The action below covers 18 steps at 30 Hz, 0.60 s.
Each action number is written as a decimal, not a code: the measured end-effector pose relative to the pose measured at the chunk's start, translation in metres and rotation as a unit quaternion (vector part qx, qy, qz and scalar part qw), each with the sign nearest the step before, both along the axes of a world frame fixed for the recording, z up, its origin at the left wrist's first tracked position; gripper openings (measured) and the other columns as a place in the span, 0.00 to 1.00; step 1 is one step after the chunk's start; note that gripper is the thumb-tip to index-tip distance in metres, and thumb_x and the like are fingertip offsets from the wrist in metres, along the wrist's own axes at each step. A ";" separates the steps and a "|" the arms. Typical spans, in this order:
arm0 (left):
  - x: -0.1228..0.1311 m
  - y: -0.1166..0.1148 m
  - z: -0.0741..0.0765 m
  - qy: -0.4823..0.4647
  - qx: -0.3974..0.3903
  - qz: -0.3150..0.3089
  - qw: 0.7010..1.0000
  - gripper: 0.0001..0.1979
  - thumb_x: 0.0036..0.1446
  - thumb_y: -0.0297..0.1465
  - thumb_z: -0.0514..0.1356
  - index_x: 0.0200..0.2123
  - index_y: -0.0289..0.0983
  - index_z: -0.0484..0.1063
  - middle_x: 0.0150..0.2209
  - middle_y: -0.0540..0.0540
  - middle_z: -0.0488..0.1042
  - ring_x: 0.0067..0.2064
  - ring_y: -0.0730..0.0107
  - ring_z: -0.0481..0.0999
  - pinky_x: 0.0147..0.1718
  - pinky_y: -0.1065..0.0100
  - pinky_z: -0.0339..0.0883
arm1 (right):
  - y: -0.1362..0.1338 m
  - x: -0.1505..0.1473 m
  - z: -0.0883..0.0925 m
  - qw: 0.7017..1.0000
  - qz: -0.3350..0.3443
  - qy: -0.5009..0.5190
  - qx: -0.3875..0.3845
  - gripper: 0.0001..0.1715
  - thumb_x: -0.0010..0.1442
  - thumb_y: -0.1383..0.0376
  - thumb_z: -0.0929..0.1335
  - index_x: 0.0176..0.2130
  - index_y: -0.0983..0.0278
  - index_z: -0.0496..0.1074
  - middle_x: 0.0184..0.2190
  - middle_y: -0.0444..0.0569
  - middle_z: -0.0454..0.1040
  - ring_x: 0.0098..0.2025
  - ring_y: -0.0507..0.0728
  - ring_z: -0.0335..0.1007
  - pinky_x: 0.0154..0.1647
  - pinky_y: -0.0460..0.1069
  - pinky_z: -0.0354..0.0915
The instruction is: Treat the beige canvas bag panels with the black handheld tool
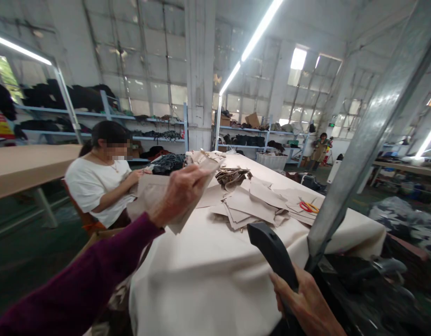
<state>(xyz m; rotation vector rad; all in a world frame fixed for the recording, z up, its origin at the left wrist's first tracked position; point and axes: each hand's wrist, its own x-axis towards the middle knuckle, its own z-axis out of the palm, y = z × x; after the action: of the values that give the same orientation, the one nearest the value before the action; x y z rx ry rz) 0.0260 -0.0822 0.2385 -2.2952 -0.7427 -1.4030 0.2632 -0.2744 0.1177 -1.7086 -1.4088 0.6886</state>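
Her left hand (pixel 180 196) pinches a beige fabric piece (pixel 155 196) above the table (pixel 208 270) (right hand (pixel 306 303) clamps the black handle (pixel 271 252)), best held taut, I'd say.

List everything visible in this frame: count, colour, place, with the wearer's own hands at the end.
fabric piece: one, beige, held up in the left hand
black handle: one, black, in the right hand
cut fabric pieces: a pile, beige, on the table
scissors: one pair, red and yellow handles, on the pile's right side
table: one, cream cover, centre
metal post: one, grey, slanting at right
seated person: one, white top, left of the table
shelves: blue, along the back wall
left hand: purple sleeve
right hand: bottom edge
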 end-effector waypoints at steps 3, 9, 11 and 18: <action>0.025 0.020 -0.071 0.184 0.062 -0.031 0.980 0.13 0.64 0.26 0.47 0.40 0.33 0.72 0.27 0.48 0.69 0.26 0.73 0.66 0.25 0.72 0.58 | 0.006 0.008 -0.015 0.999 -0.024 0.014 -0.028 0.22 0.57 0.48 0.60 0.33 0.64 0.63 0.14 0.39 0.63 0.17 0.53 0.65 0.19 0.46 0.61; 0.034 0.016 -0.230 0.382 -0.137 -0.024 0.914 0.11 0.57 0.18 0.51 0.39 0.34 0.69 0.34 0.44 0.72 0.33 0.66 0.70 0.32 0.67 0.66 | 0.011 0.022 -0.035 0.996 -0.032 0.029 -0.083 0.21 0.57 0.47 0.61 0.32 0.62 0.62 0.13 0.39 0.63 0.16 0.54 0.65 0.18 0.46 0.62; 0.026 0.000 -0.249 0.363 -0.203 0.018 0.909 0.12 0.56 0.17 0.51 0.38 0.33 0.70 0.35 0.42 0.72 0.35 0.63 0.71 0.35 0.64 0.68 | 0.014 0.023 -0.037 0.994 -0.017 0.020 -0.102 0.20 0.57 0.48 0.61 0.33 0.62 0.62 0.14 0.40 0.64 0.17 0.54 0.67 0.19 0.46 0.63; -0.005 -0.027 -0.280 0.211 -0.204 0.014 0.956 0.20 0.57 0.18 0.47 0.51 0.32 0.66 0.51 0.38 0.70 0.55 0.58 0.67 0.52 0.56 0.66 | 0.040 -0.001 -0.049 0.984 0.051 0.026 -0.167 0.19 0.59 0.52 0.63 0.40 0.65 0.65 0.21 0.42 0.67 0.21 0.55 0.69 0.21 0.47 0.66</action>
<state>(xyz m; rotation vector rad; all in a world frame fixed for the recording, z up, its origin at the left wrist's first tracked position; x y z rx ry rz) 0.0207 -0.1088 -0.0414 -2.7491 -0.9851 -0.7433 0.2626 -0.2339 0.0686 -1.8646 -1.4118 1.0678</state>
